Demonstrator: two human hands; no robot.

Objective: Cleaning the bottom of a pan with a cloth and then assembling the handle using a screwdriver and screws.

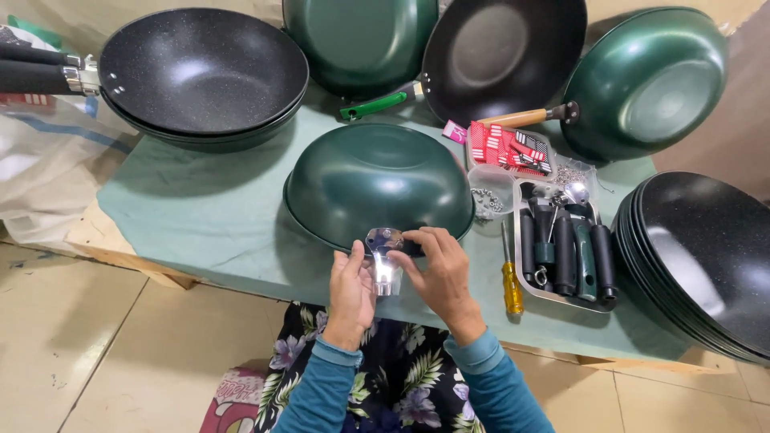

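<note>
A dark green wok [377, 180] lies upside down on the green cloth in front of me. At its near rim sits a shiny metal handle bracket [384, 255]. My left hand [351, 290] pinches the bracket from the left. From the right, my right hand [437, 273] holds the same bracket, fingers pressed against the wok's rim. Both sleeves are teal.
A metal tray [525, 277] of black and green handles lies right of the wok, with a yellow screwdriver [510, 285] beside it. A clear tub of screws [489, 192] and a red packet [507, 148] lie behind. Stacked black pans [706, 256] stand right, more woks [200, 72] at the back.
</note>
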